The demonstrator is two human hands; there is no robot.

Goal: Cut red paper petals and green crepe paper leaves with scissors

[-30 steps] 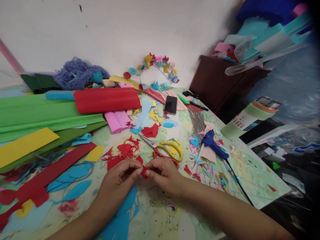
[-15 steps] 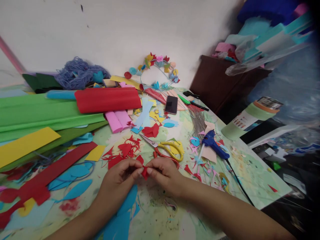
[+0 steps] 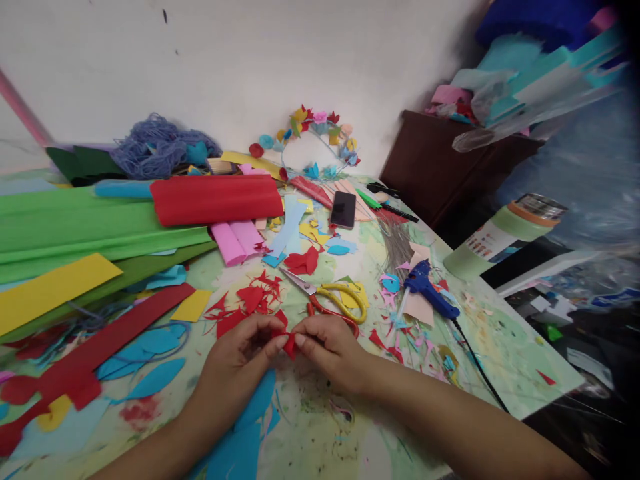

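A small red paper piece (image 3: 290, 346) is pinched between the fingertips of both hands, just above the table. My left hand (image 3: 250, 350) is closed on its left side, and my right hand (image 3: 327, 347) is closed on its right side. Part of the piece is hidden behind the fingers. Red paper scraps (image 3: 253, 300) lie right beyond my left hand. Scissors (image 3: 330, 297) with one yellow and one red handle rest just past my right hand, blades pointing away to the left. Blue paper (image 3: 240, 437) lies under my left wrist.
A blue glue gun (image 3: 430, 290) with a black cord lies at the right, near a green bottle (image 3: 505, 233). A phone (image 3: 343, 209), a red paper roll (image 3: 217, 199), green paper (image 3: 90, 227), and a paper flower wreath (image 3: 305, 123) are farther back. Blue paper leaves (image 3: 155, 379) are at left.
Almost nothing differs. Both hands stay in the same place on the red paper piece, with only a very slight shift of the view.
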